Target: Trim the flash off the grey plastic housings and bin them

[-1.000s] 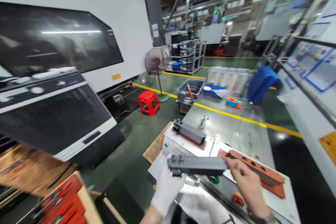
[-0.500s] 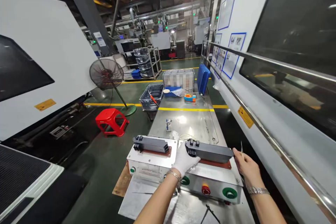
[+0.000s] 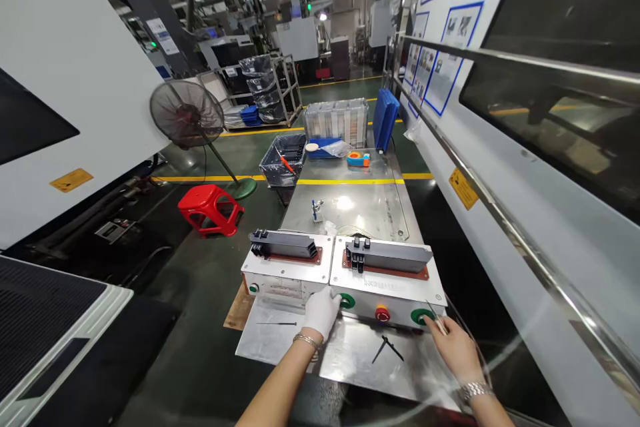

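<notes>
A white two-station fixture box (image 3: 295,275) stands on the steel table (image 3: 360,213). One dark grey long plastic part (image 3: 285,243) lies on its left red-brown nest. A second dark grey part (image 3: 389,256) lies on the right nest. My left hand (image 3: 323,311), in a white glove, is curled with its fingertips at the left green button (image 3: 346,301). My bare right hand (image 3: 453,345) reaches the right green button (image 3: 419,315) and pinches a thin pale stick (image 3: 436,322). A red round button (image 3: 383,313) sits between the two green ones.
A grey bin (image 3: 283,160), a clear crate (image 3: 337,121), a tape roll (image 3: 358,158) and a blue tray (image 3: 385,119) are at the table's far end. A red stool (image 3: 210,208) and a floor fan (image 3: 187,113) stand left. A machine wall with a rail (image 3: 500,227) runs along the right.
Both hands let go of the second grey part, which now rests on the right nest. They dropped to the green buttons on the box front. The view turned right, then tilted down.
</notes>
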The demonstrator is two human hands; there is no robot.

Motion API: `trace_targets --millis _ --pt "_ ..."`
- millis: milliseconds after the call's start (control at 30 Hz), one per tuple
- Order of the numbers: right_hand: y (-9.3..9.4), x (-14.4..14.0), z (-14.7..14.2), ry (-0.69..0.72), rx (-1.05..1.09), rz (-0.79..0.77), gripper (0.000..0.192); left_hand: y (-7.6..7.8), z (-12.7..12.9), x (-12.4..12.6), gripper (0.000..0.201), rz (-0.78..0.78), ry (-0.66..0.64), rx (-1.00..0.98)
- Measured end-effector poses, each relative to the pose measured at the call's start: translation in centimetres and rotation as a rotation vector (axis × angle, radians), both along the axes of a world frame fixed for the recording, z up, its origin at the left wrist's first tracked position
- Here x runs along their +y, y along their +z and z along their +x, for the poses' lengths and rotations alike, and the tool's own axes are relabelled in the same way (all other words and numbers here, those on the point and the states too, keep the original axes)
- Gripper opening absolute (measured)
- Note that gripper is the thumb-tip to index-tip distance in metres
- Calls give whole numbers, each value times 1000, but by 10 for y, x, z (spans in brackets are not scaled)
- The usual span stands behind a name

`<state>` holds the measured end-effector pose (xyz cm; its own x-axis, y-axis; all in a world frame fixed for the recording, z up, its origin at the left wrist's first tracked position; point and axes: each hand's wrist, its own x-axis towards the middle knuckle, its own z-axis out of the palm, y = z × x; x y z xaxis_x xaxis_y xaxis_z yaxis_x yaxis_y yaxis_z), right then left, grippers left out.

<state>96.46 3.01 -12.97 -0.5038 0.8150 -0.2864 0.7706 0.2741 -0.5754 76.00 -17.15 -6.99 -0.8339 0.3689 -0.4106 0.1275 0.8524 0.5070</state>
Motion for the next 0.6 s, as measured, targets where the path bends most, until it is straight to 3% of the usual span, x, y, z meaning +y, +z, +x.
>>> trace_targets --millis 200,433,600 --pt "-10 -6 8 107 -254 22 31 -25 7 1 19 -186 -173 -38" --pt "-11 3 11 204 -363 74 31 -33 9 5 25 -260 -159 -53" --pt "-22 -3 16 252 -438 109 37 -30 9 9 27 -205 -123 -47"
